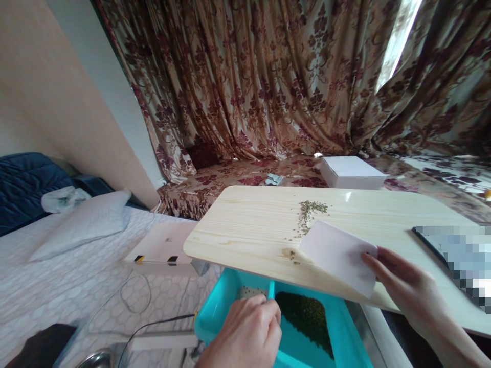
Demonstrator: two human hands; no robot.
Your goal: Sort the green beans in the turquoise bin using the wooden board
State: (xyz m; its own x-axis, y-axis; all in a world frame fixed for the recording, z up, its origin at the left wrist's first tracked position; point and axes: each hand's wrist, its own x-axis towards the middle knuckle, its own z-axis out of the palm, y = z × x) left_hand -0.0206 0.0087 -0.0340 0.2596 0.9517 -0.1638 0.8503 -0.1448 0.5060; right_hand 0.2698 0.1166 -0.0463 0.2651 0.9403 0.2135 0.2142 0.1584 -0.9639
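My right hand pinches the near right corner of a white card. The card lies slanted over the wooden board, its far left edge beside scattered small green beans. Below the board's near edge is a turquoise divided box. Its right compartment has a heap of dark green beans; white grains with dark specks show in the left one. My left hand is closed over the box's middle divider; its fingertips are hidden.
A blurred-out flat device lies on the board's right side. Behind the board stands a white box. On the bed to the left are another white box, a cable, a pillow and a metal bowl.
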